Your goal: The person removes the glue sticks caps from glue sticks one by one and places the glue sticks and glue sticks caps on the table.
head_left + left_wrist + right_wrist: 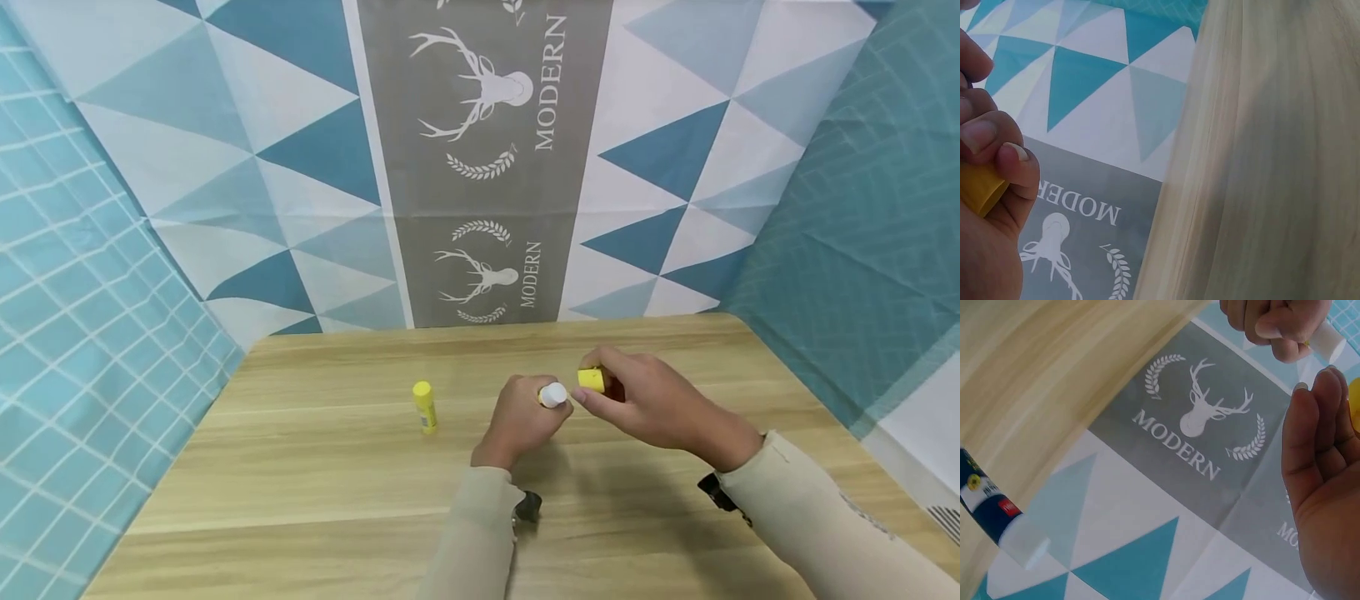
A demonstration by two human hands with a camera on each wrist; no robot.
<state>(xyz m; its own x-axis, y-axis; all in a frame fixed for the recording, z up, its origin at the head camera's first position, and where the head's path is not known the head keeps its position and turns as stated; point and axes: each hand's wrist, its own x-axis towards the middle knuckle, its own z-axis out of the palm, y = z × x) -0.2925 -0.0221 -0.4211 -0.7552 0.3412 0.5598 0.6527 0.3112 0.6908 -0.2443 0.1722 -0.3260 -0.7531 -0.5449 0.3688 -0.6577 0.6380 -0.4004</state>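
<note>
In the head view my left hand [521,421] grips a yellow glue stick, its white top [553,395] pointing up out of the fist. The yellow lower end [984,190] of that stick shows below the curled fingers in the left wrist view. Close beside it on the right, my right hand [648,400] pinches a yellow cap [591,380] between thumb and fingers. Cap and stick are apart. In the right wrist view the cap [1354,405] is partly cut off by the frame edge. Another yellow glue stick [424,407] stands on the table to the left.
The wooden table [300,500] reaches back to a patterned cloth [480,167] hanging behind it. A dark blue tube with a white end [997,509] appears at the left of the right wrist view. Blue checked cloth [82,333] hangs along the left side.
</note>
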